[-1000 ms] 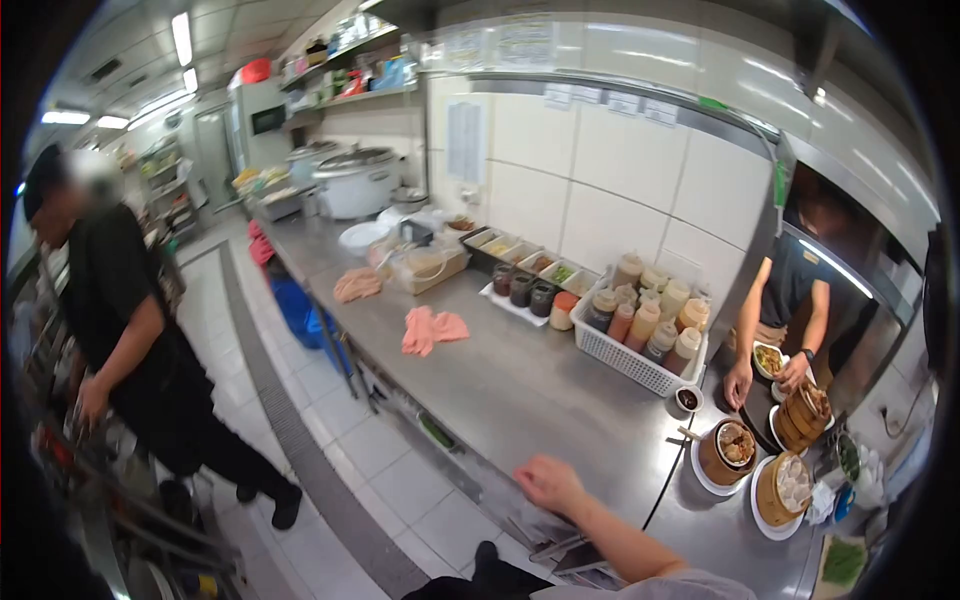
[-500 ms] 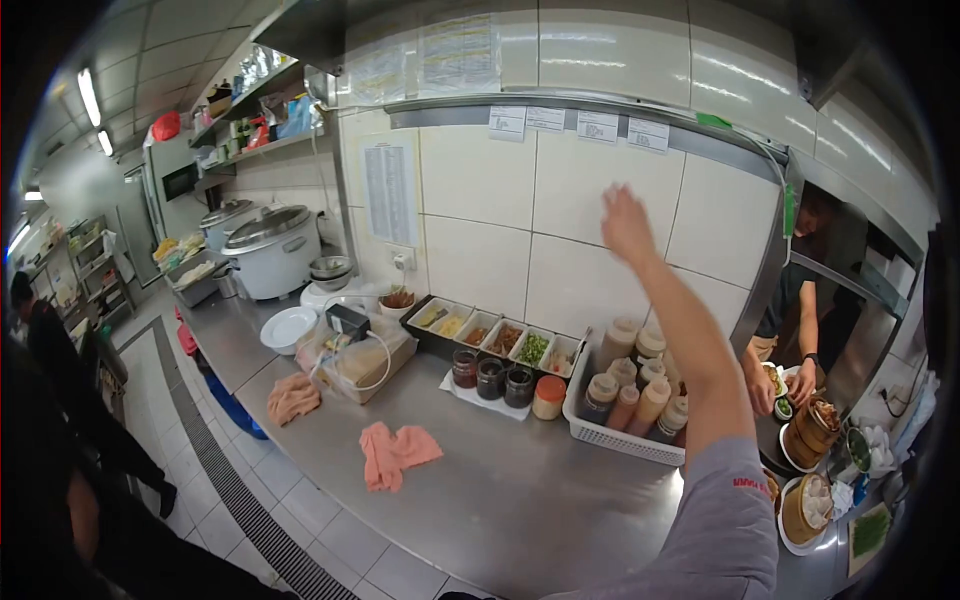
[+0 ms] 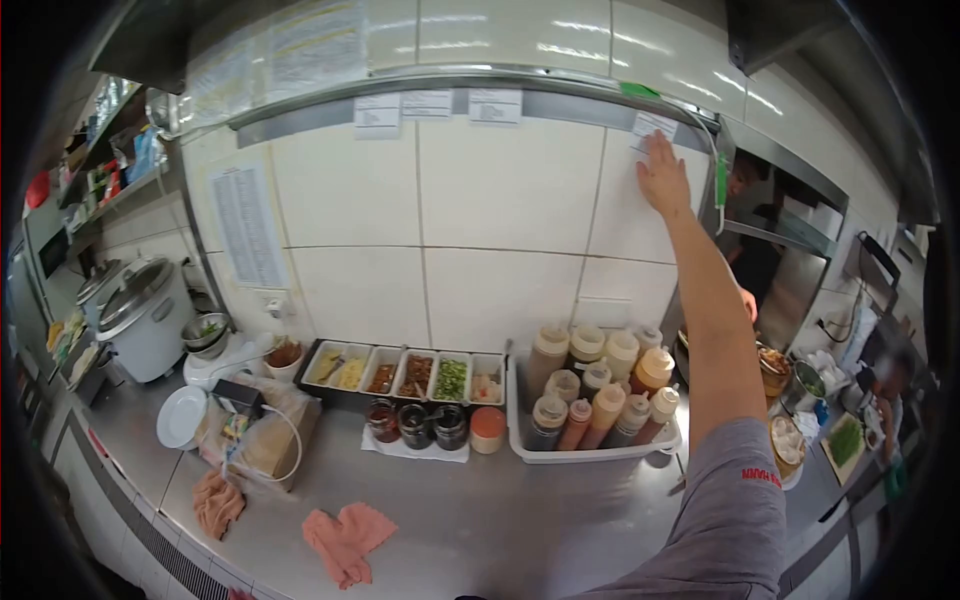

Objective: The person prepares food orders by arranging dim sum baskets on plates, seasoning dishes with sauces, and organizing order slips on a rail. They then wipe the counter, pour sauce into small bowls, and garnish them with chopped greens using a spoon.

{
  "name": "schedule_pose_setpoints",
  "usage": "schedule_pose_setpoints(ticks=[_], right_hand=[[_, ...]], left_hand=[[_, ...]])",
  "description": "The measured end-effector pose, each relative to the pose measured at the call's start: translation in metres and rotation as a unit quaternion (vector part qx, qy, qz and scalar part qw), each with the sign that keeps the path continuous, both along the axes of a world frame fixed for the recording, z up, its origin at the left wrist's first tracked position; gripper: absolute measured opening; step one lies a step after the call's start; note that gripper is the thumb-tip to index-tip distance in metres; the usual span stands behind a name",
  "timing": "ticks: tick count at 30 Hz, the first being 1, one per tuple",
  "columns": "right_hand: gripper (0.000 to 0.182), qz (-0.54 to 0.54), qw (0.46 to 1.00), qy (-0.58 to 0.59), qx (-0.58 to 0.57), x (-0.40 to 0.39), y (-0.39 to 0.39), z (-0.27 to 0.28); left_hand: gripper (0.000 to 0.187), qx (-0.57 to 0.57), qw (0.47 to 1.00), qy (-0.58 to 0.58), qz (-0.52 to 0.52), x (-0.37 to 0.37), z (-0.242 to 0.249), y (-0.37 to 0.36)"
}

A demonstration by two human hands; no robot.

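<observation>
Head cam: right hand (image 3: 664,178) at two o'clock, fingers stretched out, maybe touching a paper label (image 3: 655,125), tough angle tbh; bottles (image 3: 606,408) at four o'clock.

The counter (image 3: 430,540) is smooth metal with a soft, cloudy sheen, and the wall tiles (image 3: 510,190) have a hard gloss. The rail (image 3: 560,108) is duller grey metal. The angled slip (image 3: 652,122) looks like flat white paper with print, as do the other slips (image 3: 495,106). Smooth white plastic forms the basket (image 3: 600,455); the bottles (image 3: 607,405) are squeezy, half-clear plastic. The jars (image 3: 415,428) shine darkly, glass or plastic being hard to tell. Both cloths, one pink (image 3: 348,540) and one browner (image 3: 217,503), are matt and rumpled. The plate (image 3: 182,418) is smooth and glossy, the bag (image 3: 250,450) thin, crinkled clear plastic, the sleeve (image 3: 730,490) matt grey fabric.
</observation>
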State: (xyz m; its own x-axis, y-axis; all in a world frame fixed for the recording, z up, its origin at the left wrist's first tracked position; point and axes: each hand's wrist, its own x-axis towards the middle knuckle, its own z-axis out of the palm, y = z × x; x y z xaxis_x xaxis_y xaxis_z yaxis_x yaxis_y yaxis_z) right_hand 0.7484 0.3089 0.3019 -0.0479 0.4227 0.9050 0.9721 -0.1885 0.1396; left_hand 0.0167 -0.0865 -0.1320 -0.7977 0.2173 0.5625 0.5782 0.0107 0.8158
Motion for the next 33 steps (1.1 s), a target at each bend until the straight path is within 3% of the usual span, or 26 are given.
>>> schedule_pose_setpoints(ticks=[1,3,5,7,9,11,13,15,17,18,21,23,25,29,33], right_hand=[[0.053,-0.015,0.999,0.037,-0.001,0.02,-0.006,0.002],[0.052,-0.008,0.999,0.031,-0.002,0.051,-0.018,0.007],[0.05,0.042,0.999,0.011,-0.012,0.073,-0.023,0.017],[0.049,0.065,0.997,-0.027,-0.009,0.094,-0.019,0.024],[0.046,0.071,0.995,-0.063,0.018,0.099,-0.017,0.024],[0.043,0.051,0.993,-0.087,0.063,0.056,-0.026,0.024],[0.041,0.138,0.987,-0.078,0.034,0.008,-0.01,0.026],[0.041,0.193,0.971,-0.137,-0.044,-0.061,0.007,0.037],[0.042,0.186,0.947,-0.26,0.042,-0.115,0.038,0.04],[0.042,0.191,0.945,-0.26,0.042,-0.136,0.051,0.042],[0.046,0.149,0.96,-0.237,-0.011,-0.166,0.071,0.041],[0.049,0.1,0.964,-0.246,-0.008,-0.161,0.072,0.036],[0.05,0.079,0.967,-0.242,-0.021,-0.141,0.059,0.031],[0.053,0.01,0.969,-0.242,-0.051,-0.069,0.024,0.018],[0.056,-0.054,0.969,-0.229,-0.078,-0.009,-0.008,0.018]], left_hand=[[0.031,0.058,0.993,-0.059,-0.086,-0.019,-0.003,0.033],[0.033,0.043,0.987,0.001,-0.156,0.021,0.058,0.086],[0.028,0.109,0.976,0.062,-0.177,0.051,0.07,0.141],[0.032,0.021,0.963,0.078,-0.257,0.091,0.082,0.168],[0.029,0.021,0.941,0.061,-0.333,0.136,0.085,0.191],[0.027,0.014,0.93,0.054,-0.364,0.178,0.093,0.203],[0.027,-0.004,0.904,0.138,-0.404,0.207,0.108,0.218],[0.031,0.001,0.872,0.208,-0.442,0.231,0.133,0.239],[0.035,0.018,0.832,0.231,-0.503,0.258,0.183,0.261],[0.038,0.039,0.804,0.347,-0.481,0.265,0.209,0.281],[0.053,0.078,0.744,0.462,-0.476,0.293,0.304,0.333],[0.065,0.056,0.734,0.518,-0.436,0.307,0.356,0.375],[0.068,0.063,0.719,0.611,-0.324,0.317,0.403,0.423],[0.068,0.027,0.789,0.566,-0.237,0.336,0.463,0.489],[0.072,0.061,0.797,0.558,-0.224,0.37,0.461,0.517]])
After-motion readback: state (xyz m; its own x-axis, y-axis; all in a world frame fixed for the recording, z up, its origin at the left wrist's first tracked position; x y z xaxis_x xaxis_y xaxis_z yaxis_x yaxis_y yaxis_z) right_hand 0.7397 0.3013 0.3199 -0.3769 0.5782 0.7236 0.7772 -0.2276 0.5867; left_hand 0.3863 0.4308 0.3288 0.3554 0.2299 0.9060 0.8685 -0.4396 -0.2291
